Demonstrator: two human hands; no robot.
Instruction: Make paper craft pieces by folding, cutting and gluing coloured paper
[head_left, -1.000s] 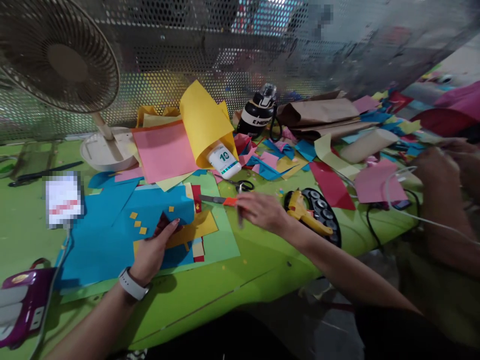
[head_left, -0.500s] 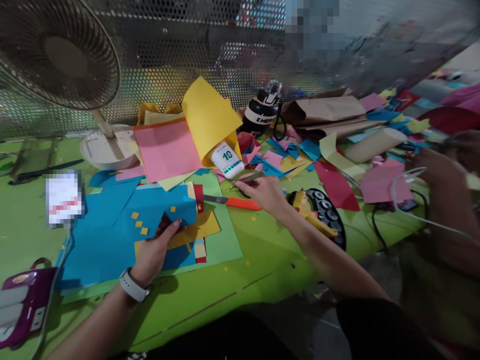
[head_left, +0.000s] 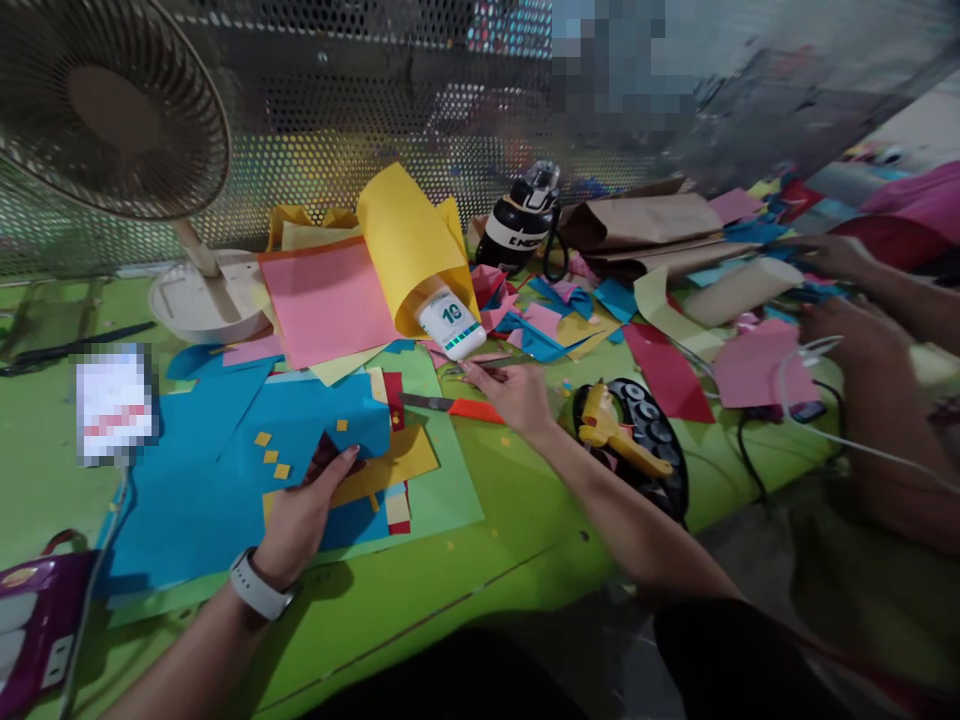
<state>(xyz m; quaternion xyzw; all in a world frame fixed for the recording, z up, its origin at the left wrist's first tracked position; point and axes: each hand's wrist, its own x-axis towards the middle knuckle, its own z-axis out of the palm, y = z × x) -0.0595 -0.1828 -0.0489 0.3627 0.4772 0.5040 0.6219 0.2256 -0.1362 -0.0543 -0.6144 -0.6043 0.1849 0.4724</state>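
My left hand wears a white watch and pinches a small dark red paper piece over a blue sheet dotted with small yellow squares. Farther back, my right hand lies on the table. Its fingers are pressed together around something thin near the white glue tube; I cannot make out what it is. An orange-handled knife lies just left of that hand. A yellow glue gun rests on a black tray to its right.
A fan stands at the back left before a perforated metal wall. Pink paper, curled yellow paper, a black bottle and paper scraps crowd the green table. Another person's hands work at the right. A purple object sits at the lower left.
My right hand left the knife's orange handle and moved back toward the glue tube, closing on something thin. My left hand kept its hold on the red piece.
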